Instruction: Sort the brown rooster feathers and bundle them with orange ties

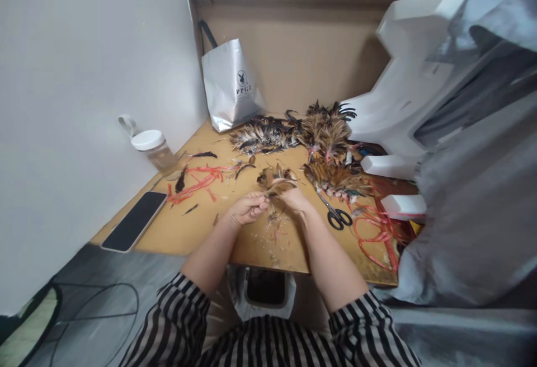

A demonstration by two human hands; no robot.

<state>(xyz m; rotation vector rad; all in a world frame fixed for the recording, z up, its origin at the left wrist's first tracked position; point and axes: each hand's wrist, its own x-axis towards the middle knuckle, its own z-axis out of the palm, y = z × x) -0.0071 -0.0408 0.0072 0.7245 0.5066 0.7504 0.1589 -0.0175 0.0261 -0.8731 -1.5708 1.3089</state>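
Note:
In the middle of the table, my left hand (250,208) is closed, its fingertips pinching the lower end of brown feathers (274,179). My right hand (296,198) is beside it, closed around the same feathers, with part of its fingers hidden behind them. Bits of fluff and feather trimmings (277,230) lie on the table just below my hands. To the right rest black-handled scissors (339,219), their blades toward a brown feather bundle (338,179). Behind stand a taller brown feather pile (325,129) and a dark and pale feather pile (266,133).
Red plastic strips (197,182) lie left, with more red strips (377,238) at the right edge. A phone (135,221) and a lidded jar (157,151) are at far left. A silver bag (230,87) leans at the back. White foam packaging (403,76) and grey cloth (474,205) border the right.

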